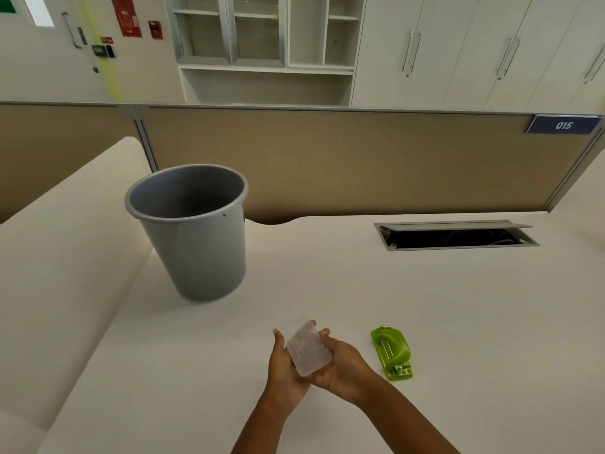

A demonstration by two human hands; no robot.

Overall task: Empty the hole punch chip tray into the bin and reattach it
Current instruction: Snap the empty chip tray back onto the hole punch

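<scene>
Chip tray (308,349), clear plastic and off the punch, sits cradled between left hand (285,365) and right hand (340,367), both closed round it, near the green hole punch (392,352); grey bin (191,231) waits far left for tipping.

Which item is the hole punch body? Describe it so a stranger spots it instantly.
Start at the white desk, then find the two hands holding a clear tray. Just right of them lies the hole punch body, the desk's only bright green object.
</scene>
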